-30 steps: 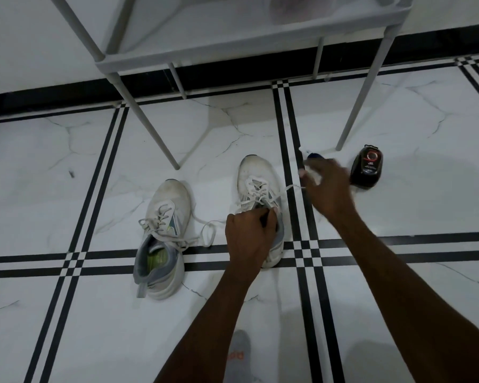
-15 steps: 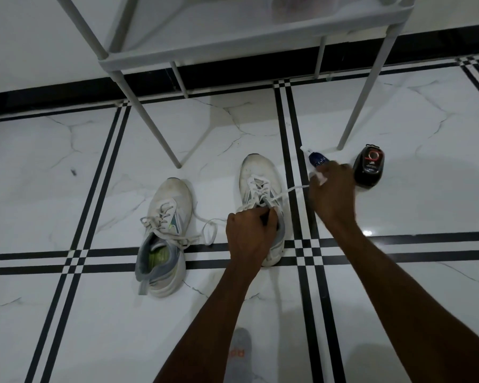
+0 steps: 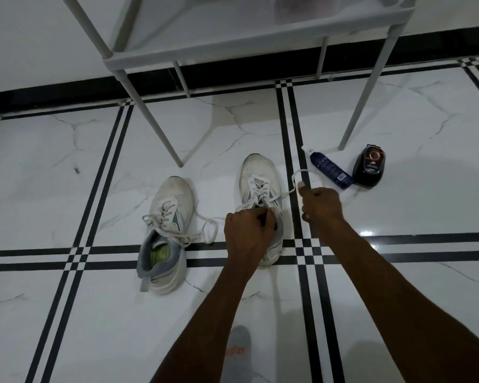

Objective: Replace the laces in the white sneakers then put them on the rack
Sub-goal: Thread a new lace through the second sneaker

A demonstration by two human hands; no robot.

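**Lace being pulled out of right-hand sneaker**

2 white sneakers are seen on the tiled floor in front of the rack. The right-hand sneaker is steadied at its collar by the left hand, fingers curled onto the tongue area. A lace is pinched in the right hand, fist closed round it, a loop showing above the knuckles. Compared with 1 s ago, the right hand is drawn back toward the body and lower, so the blue spray bottle it covered is now exposed beside the black shoe-polish container. The lace runs taut from the eyelets, so unlacing is judged under way, early in the task. The left-hand sneaker is untouched, laces loose on the floor. Nothing is on the rack yet. A grey sock is visible at the bottom edge.
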